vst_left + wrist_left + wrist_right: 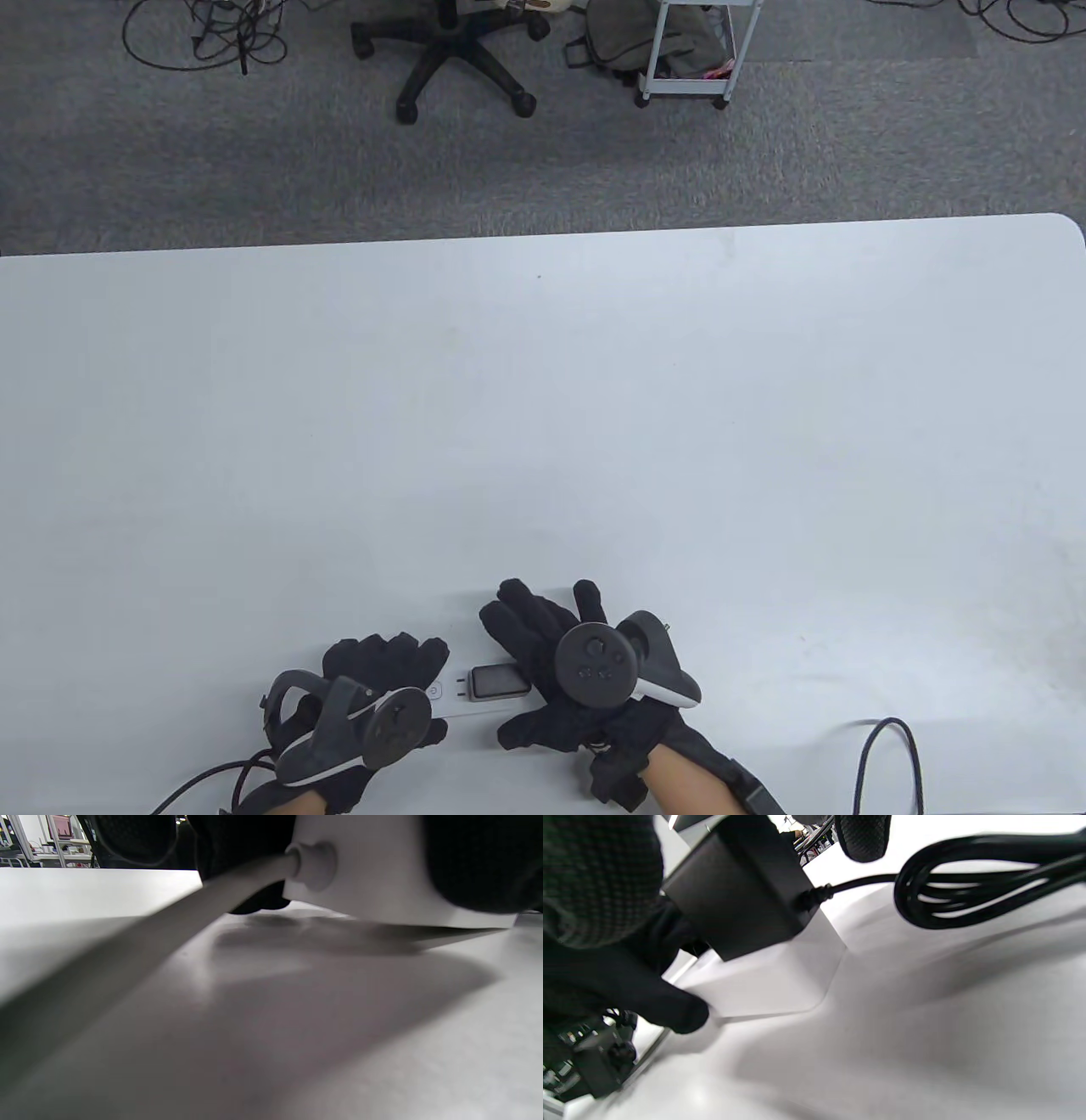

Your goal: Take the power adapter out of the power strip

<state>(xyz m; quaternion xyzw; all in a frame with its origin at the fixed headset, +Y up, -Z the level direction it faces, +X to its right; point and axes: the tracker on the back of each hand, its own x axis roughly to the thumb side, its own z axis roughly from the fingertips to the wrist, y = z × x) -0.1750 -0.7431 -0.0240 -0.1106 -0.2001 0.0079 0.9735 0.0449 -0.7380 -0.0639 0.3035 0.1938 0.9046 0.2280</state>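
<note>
Grey carpet (254,170) lies behind a big white table (543,407), with an office chair (450,51) and a cart (691,51). At the near edge, the left hand (365,705) holds down the white power strip (445,709). The right hand (568,671) grips the black adapter (738,891), its prongs showing.

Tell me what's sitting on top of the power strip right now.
The black power adapter sits on the white power strip, its cord leading off. The right hand covers it from above. Whether its prongs are still seated is hidden. The left hand holds the strip's other end.
</note>
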